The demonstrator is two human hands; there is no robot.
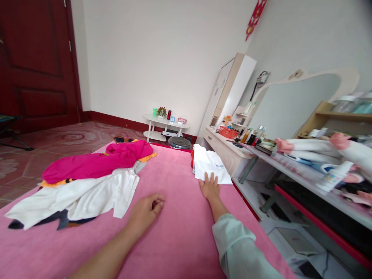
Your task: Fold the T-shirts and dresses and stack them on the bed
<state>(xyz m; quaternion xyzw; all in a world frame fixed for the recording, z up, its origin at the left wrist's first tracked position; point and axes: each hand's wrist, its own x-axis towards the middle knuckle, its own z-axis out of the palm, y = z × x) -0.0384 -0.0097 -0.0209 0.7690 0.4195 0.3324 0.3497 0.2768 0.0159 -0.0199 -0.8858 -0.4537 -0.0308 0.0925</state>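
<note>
My right hand [210, 187] lies flat with its fingers spread on the near edge of a folded white shirt [211, 164]. Small dark print shows on that shirt, and a bit of red cloth [192, 159] peeks out at its left side. Over the middle of the pink bed cover [174, 232], my left hand [147, 210] is curled with thumb and fingers together; nothing shows in it. To its left is a loose pile: a magenta garment [99, 164] on top, a white garment [87, 195] nearer me, with orange and dark cloth partly hidden beneath.
Along the right stand a white dressing table [223, 147] with a mirror [296, 104] and a long cluttered table [305, 174]. Beyond the bed are a small white table [165, 122] and a round black object [179, 142] near the floor. A dark red door [35, 58] is at left.
</note>
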